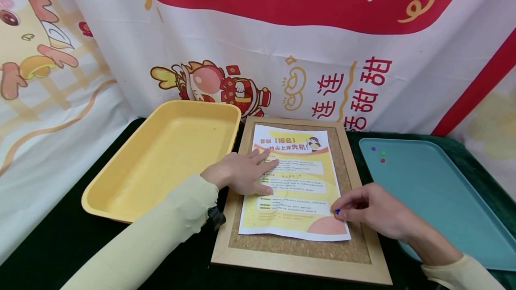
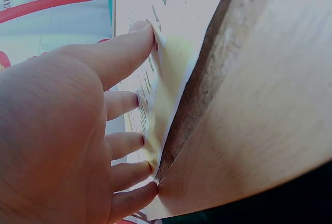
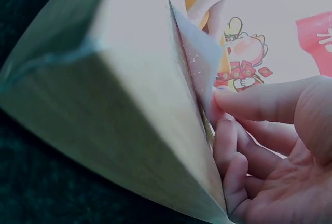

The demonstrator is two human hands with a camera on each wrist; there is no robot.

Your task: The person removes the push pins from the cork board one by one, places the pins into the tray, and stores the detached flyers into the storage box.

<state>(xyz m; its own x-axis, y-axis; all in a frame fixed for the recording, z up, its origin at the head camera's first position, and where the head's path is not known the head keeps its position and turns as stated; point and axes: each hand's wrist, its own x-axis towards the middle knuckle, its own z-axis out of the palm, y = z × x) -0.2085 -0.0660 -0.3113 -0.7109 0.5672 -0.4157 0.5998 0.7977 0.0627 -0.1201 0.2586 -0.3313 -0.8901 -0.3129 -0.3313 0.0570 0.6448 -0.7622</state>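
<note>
A printed yellow-and-white sheet (image 1: 292, 218) lies on a wood-framed corkboard (image 1: 278, 254). My left hand (image 1: 243, 173) rests on the sheet's left side, fingers spread over the print. In the left wrist view its thumb (image 2: 132, 47) lies along the paper, and the paper's edge bows up off the cork. Near the sheet's lower right edge, my right hand (image 1: 376, 209) pinches a small blue push pin (image 1: 337, 211) between thumb and forefinger. Seen from the right wrist, the fingers (image 3: 249, 99) are right at the lifted paper edge and mostly cover the pin.
A yellow tray (image 1: 161, 164) stands left of the board, close to its frame. On the right is a blue-green tray (image 1: 439, 200) with a purple pin (image 1: 373, 148), a green pin (image 1: 383, 153) and a red pin (image 1: 383, 160). A printed cloth (image 1: 258, 39) hangs behind the dark green tabletop.
</note>
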